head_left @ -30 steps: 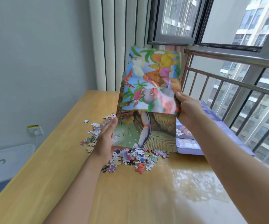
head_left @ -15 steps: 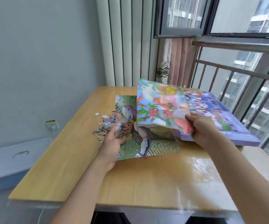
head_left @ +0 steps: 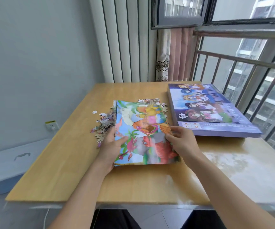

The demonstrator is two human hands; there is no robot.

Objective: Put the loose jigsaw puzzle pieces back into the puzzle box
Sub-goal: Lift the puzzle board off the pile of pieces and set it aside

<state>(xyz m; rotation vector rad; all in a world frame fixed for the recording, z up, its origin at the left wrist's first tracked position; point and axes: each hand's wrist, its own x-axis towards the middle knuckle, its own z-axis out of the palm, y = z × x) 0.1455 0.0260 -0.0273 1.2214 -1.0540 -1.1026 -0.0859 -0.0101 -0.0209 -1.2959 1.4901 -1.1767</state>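
A colourful picture sheet [head_left: 143, 129] lies flat in the middle of the wooden table [head_left: 77, 171], on top of another sheet whose edge shows at the left. My left hand [head_left: 111, 147] holds its left edge, thumb on top. My right hand [head_left: 181, 141] pinches its right edge. Loose jigsaw pieces [head_left: 102, 125] are heaped left of the sheet, and more pieces [head_left: 150, 100] show past its far edge. The purple puzzle box [head_left: 207, 109] lies flat at the right of the table with its lid on, a little apart from my right hand.
A pale blue storage bin [head_left: 9, 164] stands on the floor left of the table, below a wall socket [head_left: 52, 125]. A metal railing [head_left: 249, 63] and windows run along the right side. A curtain [head_left: 174, 55] hangs behind the table.
My right hand has brought the raised colourful sheet down flat onto the other sheet and the pieces. My left hand has shifted to its left edge. The view has pulled back.
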